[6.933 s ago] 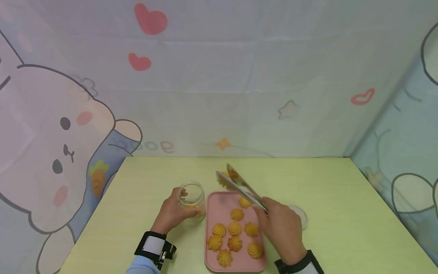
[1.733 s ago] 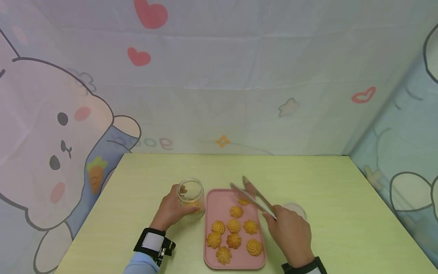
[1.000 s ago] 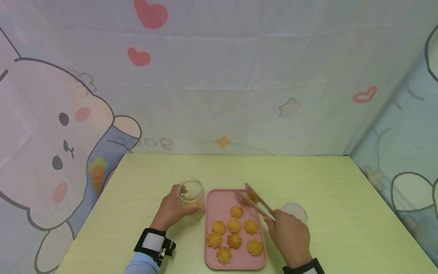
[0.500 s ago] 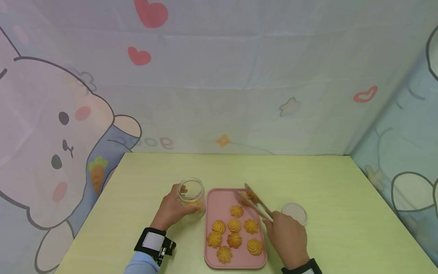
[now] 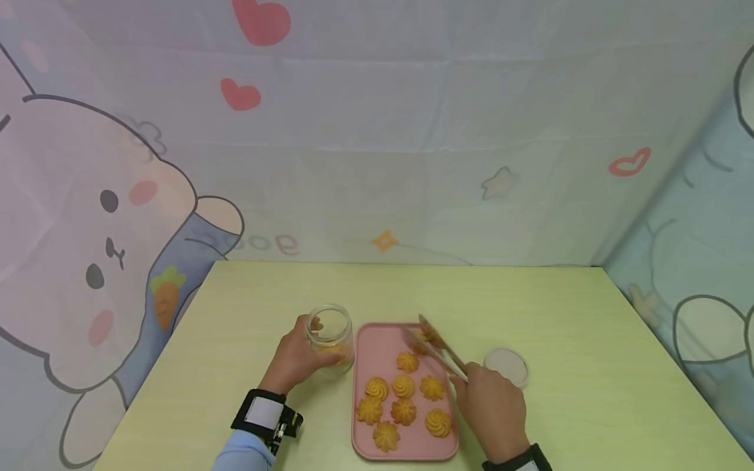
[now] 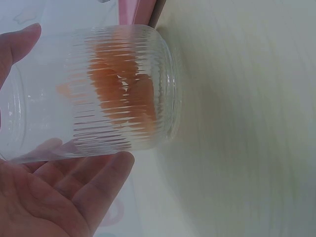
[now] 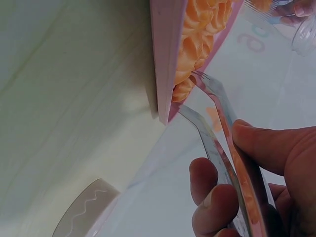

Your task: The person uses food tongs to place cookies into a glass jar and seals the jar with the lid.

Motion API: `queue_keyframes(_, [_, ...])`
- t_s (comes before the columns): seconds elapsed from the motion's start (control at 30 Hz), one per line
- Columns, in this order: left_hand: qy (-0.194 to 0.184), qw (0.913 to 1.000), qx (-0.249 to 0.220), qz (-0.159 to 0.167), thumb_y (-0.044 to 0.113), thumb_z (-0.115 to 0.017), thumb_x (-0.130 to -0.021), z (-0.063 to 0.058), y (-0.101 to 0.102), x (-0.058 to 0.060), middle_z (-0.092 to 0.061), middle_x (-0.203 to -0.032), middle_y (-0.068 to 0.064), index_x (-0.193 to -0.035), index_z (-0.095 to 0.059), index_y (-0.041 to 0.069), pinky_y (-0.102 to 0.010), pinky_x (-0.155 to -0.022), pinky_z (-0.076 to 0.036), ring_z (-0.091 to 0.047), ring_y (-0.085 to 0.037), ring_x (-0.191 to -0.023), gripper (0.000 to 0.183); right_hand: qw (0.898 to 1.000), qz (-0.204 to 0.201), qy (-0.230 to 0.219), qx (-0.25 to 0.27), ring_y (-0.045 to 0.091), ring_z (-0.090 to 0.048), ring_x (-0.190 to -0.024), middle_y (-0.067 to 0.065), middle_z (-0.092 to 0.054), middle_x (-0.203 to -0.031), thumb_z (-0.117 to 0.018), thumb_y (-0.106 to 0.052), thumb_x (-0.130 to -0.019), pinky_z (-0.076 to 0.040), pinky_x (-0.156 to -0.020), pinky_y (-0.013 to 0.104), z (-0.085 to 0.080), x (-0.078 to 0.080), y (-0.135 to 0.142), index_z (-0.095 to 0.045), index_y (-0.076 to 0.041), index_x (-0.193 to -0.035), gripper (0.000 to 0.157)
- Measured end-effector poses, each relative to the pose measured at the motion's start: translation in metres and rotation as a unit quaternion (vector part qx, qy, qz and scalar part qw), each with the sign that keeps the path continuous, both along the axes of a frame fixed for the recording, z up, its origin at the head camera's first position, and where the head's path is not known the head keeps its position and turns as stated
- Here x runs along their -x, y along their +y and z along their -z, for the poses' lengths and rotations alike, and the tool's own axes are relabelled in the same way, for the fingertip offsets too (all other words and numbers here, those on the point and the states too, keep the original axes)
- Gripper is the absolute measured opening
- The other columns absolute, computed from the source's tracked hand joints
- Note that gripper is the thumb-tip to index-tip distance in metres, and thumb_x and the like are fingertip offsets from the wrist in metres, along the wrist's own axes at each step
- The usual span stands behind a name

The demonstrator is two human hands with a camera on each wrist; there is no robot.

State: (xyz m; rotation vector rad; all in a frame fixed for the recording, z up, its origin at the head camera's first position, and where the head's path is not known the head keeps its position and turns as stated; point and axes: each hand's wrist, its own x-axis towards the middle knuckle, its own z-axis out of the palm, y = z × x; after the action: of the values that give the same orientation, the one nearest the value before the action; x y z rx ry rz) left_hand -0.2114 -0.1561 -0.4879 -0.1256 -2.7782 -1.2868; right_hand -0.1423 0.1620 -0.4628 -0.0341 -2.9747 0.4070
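My left hand (image 5: pixel 299 356) grips a clear glass jar (image 6: pixel 49 98), thumb on one side and fingers on the other. Orange-yellow piped cookies (image 6: pixel 121 84) lie in the jar's bottom, blurred by ribbed glass. My right hand (image 5: pixel 493 407) holds metal tongs (image 5: pixel 450 360), thumb against one arm and fingers on the other. At the far right corner of the pink tray (image 5: pixel 368 340), the tong tips straddle a cookie (image 7: pixel 183 91), mostly hidden in the head view. Whether both tips touch it, I cannot tell. Several swirled cookies (image 5: pixel 403 386) sit nearer me on the tray.
A pale round lid (image 5: pixel 508 366) lies on the light yellow table (image 5: pixel 565 327), just beyond my right hand. The jar stands close to the tray's left edge. A printed cloth (image 5: pixel 377 131) hangs behind the table's far edge.
Earlier the tongs held a cookie above the tray's far edge. They have since moved right and down around the cookie at the far right corner. My left hand stays on the jar.
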Motion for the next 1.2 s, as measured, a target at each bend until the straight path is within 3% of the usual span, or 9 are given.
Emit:
queue_keyframes(0.87, [0.001,1.0000,0.000,0.000,0.047,-0.084,-0.062,-0.001,-0.002,-0.003,-0.059,-0.120,-0.017,-0.127,-0.043,0.003,-0.044,-0.079,-0.046,-0.056,-0.029,-0.103,0.089,0.999,0.000,0.017,0.028,0.016,-0.047,-0.049,0.002,-0.058,-0.060,-0.069,-0.034,-0.085,-0.031,-0.039,0.030,-0.005,-0.001,0.003,-0.069,-0.008,-0.091,0.026])
queue_keyframes(1.2, [0.001,1.0000,0.000,0.001,0.048,-0.084,-0.062,0.000,-0.003,-0.003,-0.060,-0.121,-0.016,-0.128,-0.043,0.003,-0.043,-0.079,-0.047,-0.056,-0.029,-0.104,0.090,0.998,-0.003,0.044,0.037,0.016,-0.047,-0.049,0.001,-0.059,-0.062,-0.069,-0.034,-0.085,-0.031,-0.038,0.029,-0.011,-0.002,0.001,-0.069,-0.010,-0.093,0.025])
